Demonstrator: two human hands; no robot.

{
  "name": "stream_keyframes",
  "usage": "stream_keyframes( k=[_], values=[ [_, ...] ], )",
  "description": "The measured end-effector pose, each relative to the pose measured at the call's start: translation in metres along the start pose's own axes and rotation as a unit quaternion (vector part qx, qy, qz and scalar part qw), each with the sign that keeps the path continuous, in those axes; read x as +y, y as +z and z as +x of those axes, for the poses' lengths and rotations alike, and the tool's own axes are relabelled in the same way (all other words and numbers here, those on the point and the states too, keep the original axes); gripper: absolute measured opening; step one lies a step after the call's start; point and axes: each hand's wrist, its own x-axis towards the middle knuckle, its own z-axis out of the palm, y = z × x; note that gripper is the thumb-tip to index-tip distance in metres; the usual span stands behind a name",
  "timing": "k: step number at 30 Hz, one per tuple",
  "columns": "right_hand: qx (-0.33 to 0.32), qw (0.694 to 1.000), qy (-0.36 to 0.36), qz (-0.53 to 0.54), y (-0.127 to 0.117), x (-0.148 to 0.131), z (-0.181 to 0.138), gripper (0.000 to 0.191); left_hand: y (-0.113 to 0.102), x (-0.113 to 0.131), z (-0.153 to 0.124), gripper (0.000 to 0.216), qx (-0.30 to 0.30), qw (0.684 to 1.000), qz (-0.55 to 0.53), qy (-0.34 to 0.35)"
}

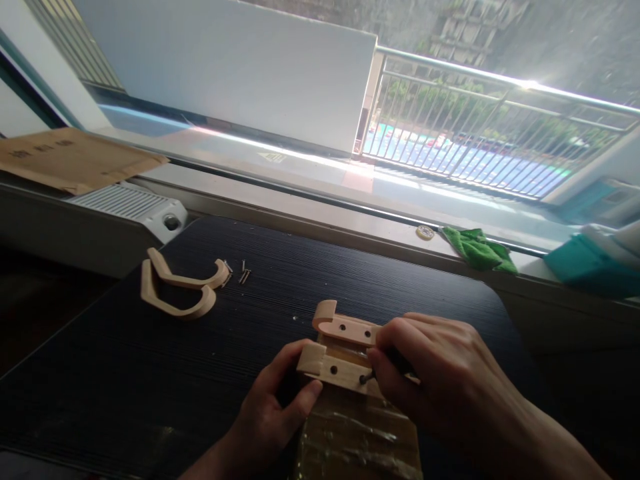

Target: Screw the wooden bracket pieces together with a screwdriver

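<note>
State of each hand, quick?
Left hand: closed, holding near wooden hook.
Right hand: closed on thin item, mostly hidden; can't tell what.

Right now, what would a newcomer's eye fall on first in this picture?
Probably the glaring railing outside, upper right, and the vivid green cloth on the windowsill below it. Next come two pale wooden hooks at left on the black table. Near the bottom, the left hand has its grip on a similar hooked piece, with the right hand close over it.

Left hand [265,399] on wooden hook [346,377], right hand [433,363] holding tool [369,377] (mostly hidden), screws [244,275] beyond
</note>
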Motion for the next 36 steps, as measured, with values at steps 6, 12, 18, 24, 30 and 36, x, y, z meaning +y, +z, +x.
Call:
stream_keyframes(
  k=[6, 12, 18, 24, 30, 36],
  values=[
    [0.02, 1.0, 0.007, 0.006, 0.011, 0.001, 0.006, 0.021, 0.0, 0.004, 0.001, 0.032, -0.001, 1.0, -0.003, 0.002],
    [0.101, 0.98, 0.168, -0.037, 0.026, 0.001, 0.0, 0.02, 0.0, 0.003, 0.0, 0.032, 0.016, 1.0, 0.0, 0.008],
    [0.107, 0.975, 0.163, -0.103, 0.022, -0.012, -0.001, 0.023, 0.001, 0.006, 0.002, 0.032, -0.007, 0.999, -0.034, 0.021],
    [-0.059, 0.986, 0.057, -0.142, -0.01, -0.014, 0.005, 0.022, 0.0, 0.009, 0.002, 0.03, -0.014, 0.998, -0.054, 0.037],
    [-0.118, 0.972, -0.093, -0.182, -0.015, -0.009, 0.014, 0.021, -0.001, 0.018, 0.002, 0.029, -0.016, 0.997, -0.069, 0.042],
    [0.014, 0.978, 0.004, -0.206, 0.0, 0.002, -0.001, 0.03, 0.0, 0.015, 0.002, 0.03, -0.009, 0.997, -0.074, 0.033]
  ],
)
